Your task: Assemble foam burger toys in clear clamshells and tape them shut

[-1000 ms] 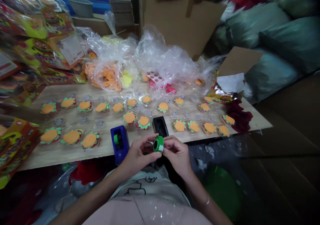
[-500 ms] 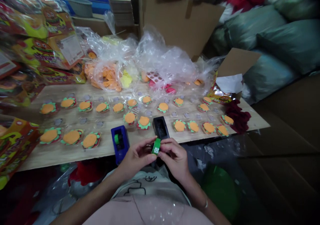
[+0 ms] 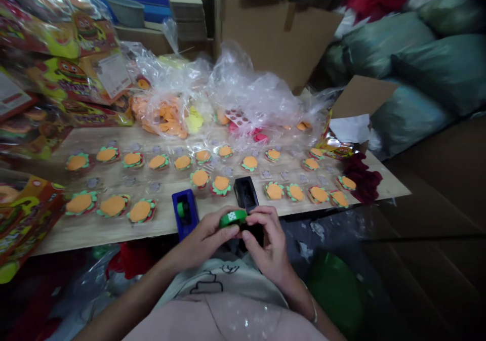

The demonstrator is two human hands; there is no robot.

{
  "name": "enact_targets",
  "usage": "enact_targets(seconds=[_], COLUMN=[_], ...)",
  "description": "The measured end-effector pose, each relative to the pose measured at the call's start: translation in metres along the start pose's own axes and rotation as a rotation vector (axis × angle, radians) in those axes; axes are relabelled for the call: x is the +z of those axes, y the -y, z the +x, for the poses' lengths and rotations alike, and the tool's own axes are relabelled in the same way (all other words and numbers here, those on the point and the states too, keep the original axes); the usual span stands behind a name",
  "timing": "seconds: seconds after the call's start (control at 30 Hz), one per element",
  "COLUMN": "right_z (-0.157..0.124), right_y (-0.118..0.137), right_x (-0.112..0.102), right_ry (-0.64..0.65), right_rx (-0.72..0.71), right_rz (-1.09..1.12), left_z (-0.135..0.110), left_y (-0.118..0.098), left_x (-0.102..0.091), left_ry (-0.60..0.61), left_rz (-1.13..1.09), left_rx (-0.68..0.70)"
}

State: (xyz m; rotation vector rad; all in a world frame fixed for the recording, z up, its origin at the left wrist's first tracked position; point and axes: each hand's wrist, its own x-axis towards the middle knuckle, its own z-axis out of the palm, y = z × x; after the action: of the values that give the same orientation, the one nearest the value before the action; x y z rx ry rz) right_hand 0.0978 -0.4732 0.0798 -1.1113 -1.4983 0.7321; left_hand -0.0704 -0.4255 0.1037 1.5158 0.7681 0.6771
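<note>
A small green tape roll [image 3: 232,218] lies flat between both my hands, just off the near edge of the wooden board [image 3: 114,229]. My left hand [image 3: 207,235] pinches it from the left, fingers closed on it. My right hand [image 3: 266,240] grips its right side with curled fingers. Right behind them on the board stand a black tape dispenser [image 3: 246,195], its holder without a roll, and a blue tape dispenser [image 3: 185,212] with a green roll inside.
Several orange-and-green burger-shaped foam pieces [image 3: 139,211] lie in rows on the board. Clear plastic bags [image 3: 243,88] of foam parts sit at the back. Printed packets [image 3: 64,73] pile up on the left, cardboard boxes [image 3: 277,32] behind, a dark red cloth [image 3: 360,176] at right.
The green roll has been turned from upright, with its hole showing, to lying flat between my fingers. Both hands stayed by the board's near edge.
</note>
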Motion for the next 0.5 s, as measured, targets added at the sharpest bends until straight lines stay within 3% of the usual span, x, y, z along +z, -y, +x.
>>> enact_targets(seconds=[0.17,0.27,0.3,0.5], right_z=[0.002,0.006,0.006,-0.006], right_y=[0.001,-0.001,-0.001,-0.007], right_x=[0.001,0.003,0.003,0.023], right_ry=[0.141,0.171,0.168,-0.106], right_rx=[0.115,0.179,0.165,0.087], right_rz=[0.126,0.164,0.163,0.177], left_z=[0.001,-0.002,-0.004,-0.008], left_y=[-0.019,-0.016,-0.012,0.023], left_x=[-0.028,-0.029,-0.025,0.022], left_ry=[0.193,0.289,0.269,-0.322], left_rz=[0.109,0.087,0.028,-0.377], left_rx=[-0.032,-0.07,-0.085,0.064])
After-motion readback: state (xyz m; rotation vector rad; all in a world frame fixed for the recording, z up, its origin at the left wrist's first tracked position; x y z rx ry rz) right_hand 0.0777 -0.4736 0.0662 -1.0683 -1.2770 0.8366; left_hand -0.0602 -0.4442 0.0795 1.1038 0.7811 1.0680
